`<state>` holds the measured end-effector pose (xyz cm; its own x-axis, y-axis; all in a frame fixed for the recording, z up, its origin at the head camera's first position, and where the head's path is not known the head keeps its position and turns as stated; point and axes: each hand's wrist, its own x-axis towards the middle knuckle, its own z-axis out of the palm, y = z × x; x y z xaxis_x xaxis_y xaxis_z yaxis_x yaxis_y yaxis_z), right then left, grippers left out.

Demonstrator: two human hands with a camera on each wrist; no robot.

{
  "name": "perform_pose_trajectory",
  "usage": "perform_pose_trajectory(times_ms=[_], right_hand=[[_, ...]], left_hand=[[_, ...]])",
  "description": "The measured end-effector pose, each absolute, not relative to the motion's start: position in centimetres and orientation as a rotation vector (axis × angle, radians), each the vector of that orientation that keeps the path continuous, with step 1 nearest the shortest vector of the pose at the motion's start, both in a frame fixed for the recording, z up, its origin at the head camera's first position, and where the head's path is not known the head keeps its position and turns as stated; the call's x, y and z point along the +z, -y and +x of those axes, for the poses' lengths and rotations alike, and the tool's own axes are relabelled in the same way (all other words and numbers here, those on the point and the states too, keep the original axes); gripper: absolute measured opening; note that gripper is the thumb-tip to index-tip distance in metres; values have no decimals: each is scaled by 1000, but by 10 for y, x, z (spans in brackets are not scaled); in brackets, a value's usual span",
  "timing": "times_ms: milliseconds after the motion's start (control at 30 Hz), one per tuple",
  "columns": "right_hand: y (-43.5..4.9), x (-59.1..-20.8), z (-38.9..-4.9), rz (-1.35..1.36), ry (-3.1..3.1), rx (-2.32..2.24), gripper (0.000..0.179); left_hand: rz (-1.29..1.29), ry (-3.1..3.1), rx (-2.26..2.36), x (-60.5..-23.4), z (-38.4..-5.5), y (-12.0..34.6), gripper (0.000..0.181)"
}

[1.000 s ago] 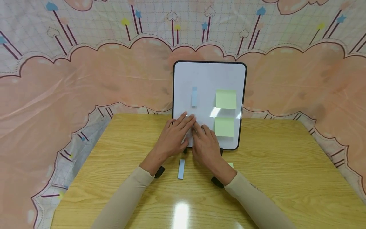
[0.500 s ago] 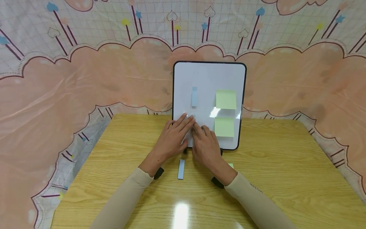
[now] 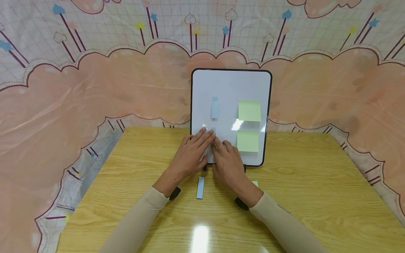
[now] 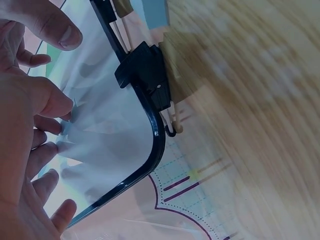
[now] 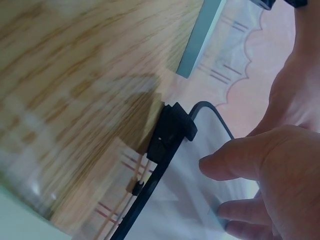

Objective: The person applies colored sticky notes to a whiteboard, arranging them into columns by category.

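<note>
A white board [image 3: 231, 84] with a black rim stands upright at the back of the table. My left hand [image 3: 190, 156] lies against its lower left part, fingers stretched and spread. Beside it my right hand [image 3: 228, 165] rests on the board, its index finger straight and its fingertips meeting those of the left. A pale blue sticky strip [image 3: 213, 130] peeks out above the fingertips, mostly hidden by them. Higher up sticks another blue strip [image 3: 214, 108]. Two light green sticky notes, an upper green note [image 3: 249, 110] and a lower green note [image 3: 247, 141], are on the right side.
A thin blue sticky pad [image 3: 200, 188] lies on the wooden table [image 3: 152, 218] between the forearms. The corner of a green pad [image 3: 255, 183] shows behind the right wrist. Black clip feet, one a left-hand clip [image 4: 147, 72], another a right-hand clip [image 5: 172, 131], hold the board's lower edge.
Both hands have slid down very slightly on the board, and a bit of the blue strip now shows above the fingertips. The notes have not moved on the board.
</note>
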<state>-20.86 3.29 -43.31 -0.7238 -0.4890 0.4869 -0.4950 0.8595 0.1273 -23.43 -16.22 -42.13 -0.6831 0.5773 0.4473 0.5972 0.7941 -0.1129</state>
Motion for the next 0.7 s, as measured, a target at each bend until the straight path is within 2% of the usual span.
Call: perform_pose_trajectory(times_ms=[300,700], right_hand=[[-37,-434,-205,731,2534,11,71],[-48,-434,-199,805,2435,157,55]], left_hand=[[-887,2511,-57,-424,-232,163,76],[-906,2496,-122,-424,-225,166,70]])
